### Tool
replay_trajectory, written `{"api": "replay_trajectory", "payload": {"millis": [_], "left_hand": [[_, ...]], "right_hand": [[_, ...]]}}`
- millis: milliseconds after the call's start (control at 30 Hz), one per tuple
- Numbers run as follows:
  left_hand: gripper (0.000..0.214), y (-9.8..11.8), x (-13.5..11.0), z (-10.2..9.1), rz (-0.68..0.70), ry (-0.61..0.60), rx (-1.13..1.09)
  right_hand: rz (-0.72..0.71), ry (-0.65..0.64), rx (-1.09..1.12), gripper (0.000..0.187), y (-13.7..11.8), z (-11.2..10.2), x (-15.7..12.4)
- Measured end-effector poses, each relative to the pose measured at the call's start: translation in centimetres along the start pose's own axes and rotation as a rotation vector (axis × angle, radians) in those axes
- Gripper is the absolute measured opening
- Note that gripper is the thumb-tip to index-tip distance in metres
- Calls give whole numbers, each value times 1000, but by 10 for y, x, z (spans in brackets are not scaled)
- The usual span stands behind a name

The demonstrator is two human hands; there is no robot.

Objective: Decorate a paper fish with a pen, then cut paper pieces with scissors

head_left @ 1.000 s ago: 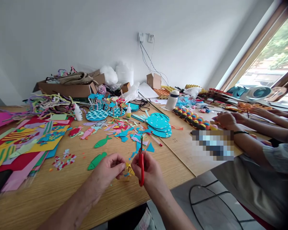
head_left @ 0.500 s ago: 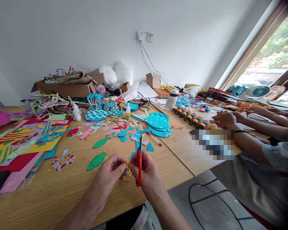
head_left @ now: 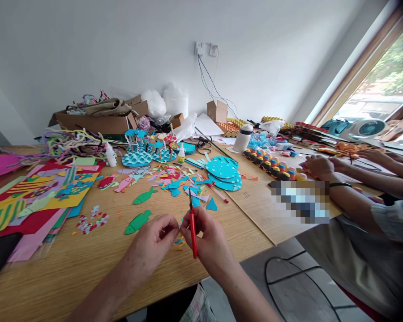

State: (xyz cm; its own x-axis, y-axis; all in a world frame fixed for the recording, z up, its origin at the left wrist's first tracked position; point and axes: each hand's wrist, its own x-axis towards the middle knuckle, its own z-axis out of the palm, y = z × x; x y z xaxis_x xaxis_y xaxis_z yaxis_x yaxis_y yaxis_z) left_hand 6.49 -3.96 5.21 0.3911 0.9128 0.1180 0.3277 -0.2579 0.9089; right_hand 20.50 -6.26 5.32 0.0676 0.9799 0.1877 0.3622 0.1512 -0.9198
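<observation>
Red-handled scissors (head_left: 193,232) rest in my right hand (head_left: 208,239), blades pointing away from me. My left hand (head_left: 156,241) is closed in a pinch, its fingertips meeting those of the right hand; whatever small piece sits between them is mostly hidden. Small yellow and blue paper bits (head_left: 179,242) lie on the table just below the fingers. Left of my hands are two green paper fish, one nearer (head_left: 137,222) and one farther (head_left: 145,195). Beyond the scissor tips, blue paper scraps (head_left: 175,187) are scattered.
Coloured paper sheets (head_left: 30,232) are stacked at left, beside a heap of confetti (head_left: 92,220). Blue paper discs (head_left: 222,167) and a wooden stick (head_left: 251,218) lie to the right. A white glue bottle (head_left: 110,156) stands farther back. Another person's hands (head_left: 317,165) work at the right.
The view has shifted slightly. My hands stay fingertip to fingertip, and the scissors have turned a little more upright with their tips leaning left. Less yellow shows between the fingers.
</observation>
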Motion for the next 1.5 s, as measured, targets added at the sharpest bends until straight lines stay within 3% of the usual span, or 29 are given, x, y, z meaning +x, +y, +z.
{"api": "replay_trajectory", "payload": {"millis": [233,600,833,967,1133,1500], "left_hand": [[14,7,-3,4,-120,105,-248],[17,9,-2,6,-50,79,-203],[16,6,-1,8,-89,88,-260],[15,6,-7,10,-150,157,-445],[14,8,-12,11,-165,140,-625],[11,12,-13,7,-125,60,-622]], "right_hand": [[9,52,197,9,1,2,-2],[19,5,183,14,4,5,2],[-30,-6,109,11,0,0,-1],[-67,-47,27,15,1,-4,-15],[-77,-137,-85,17,10,-4,-30],[-93,-179,-210,18,9,-6,-33]]}}
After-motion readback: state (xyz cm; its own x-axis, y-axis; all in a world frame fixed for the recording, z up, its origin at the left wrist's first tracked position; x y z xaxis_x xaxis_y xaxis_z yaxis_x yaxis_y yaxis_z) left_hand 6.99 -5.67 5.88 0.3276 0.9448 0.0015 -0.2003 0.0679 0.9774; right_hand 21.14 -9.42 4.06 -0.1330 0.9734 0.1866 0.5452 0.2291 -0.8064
